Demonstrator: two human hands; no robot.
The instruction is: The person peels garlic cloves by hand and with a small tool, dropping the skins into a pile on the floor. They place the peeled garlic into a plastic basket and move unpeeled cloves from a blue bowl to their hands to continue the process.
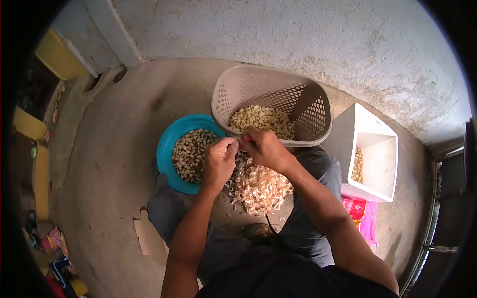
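Observation:
My left hand [220, 161] and my right hand [263, 147] meet fingertip to fingertip in front of the basket. The left fingers pinch something too small to make out. In the right fingers a small red object [247, 139] shows, mostly hidden. Left of my hands, a blue basin [165, 158] holds brownish nuts or seeds [187, 155]. Pale peeled pieces [263, 119] lie inside the grey-brown perforated basket [318, 111] just beyond. Below my hands a heap of light shells or peels [261, 186] lies on the floor between my legs.
A white foam box [382, 164] at the right holds some pale pieces. Beside it lies a pink and red bag [367, 223]. Flat cardboard [144, 233] rests by my left leg. A wall [298, 39] stands behind the basket, and assorted items lie at the far left.

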